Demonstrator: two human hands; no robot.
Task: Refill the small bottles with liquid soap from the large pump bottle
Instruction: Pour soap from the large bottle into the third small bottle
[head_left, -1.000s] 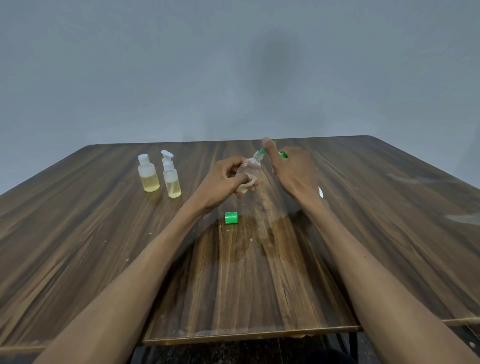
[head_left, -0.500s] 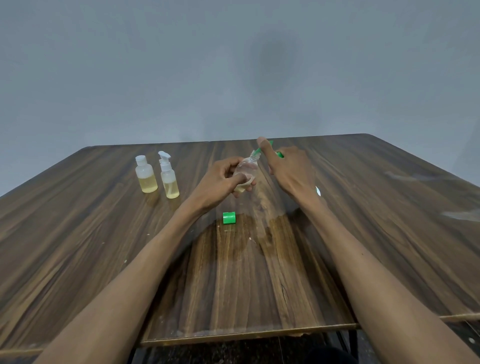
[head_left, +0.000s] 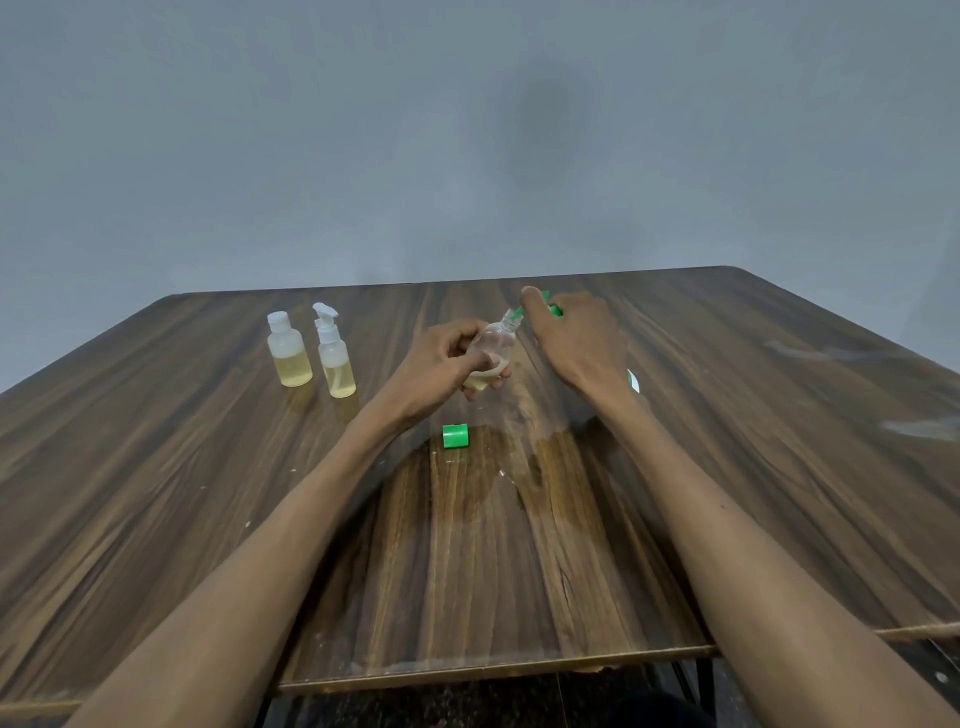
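My left hand (head_left: 439, 361) grips a small clear bottle (head_left: 493, 345), tilted, with a little yellow soap in its bottom. Its open neck meets the green pump nozzle (head_left: 517, 313) of the large pump bottle. My right hand (head_left: 576, 338) covers that pump head and most of the large bottle; only green bits of the pump and a white and green edge (head_left: 632, 380) by my wrist show. The index finger lies on top of the pump. A green cap (head_left: 455, 435) lies on the table in front of my hands.
Two small bottles with yellow soap stand at the back left: a capped one (head_left: 288, 356) and a spray-top one (head_left: 335, 358). The wooden table (head_left: 156, 467) has a wet-looking patch (head_left: 519, 467) near the middle and pale smears (head_left: 919, 427) at the right.
Both hands stay in place on the small bottle and the pump. My right index finger has shifted slightly on the pump top. Nothing on the table moved.
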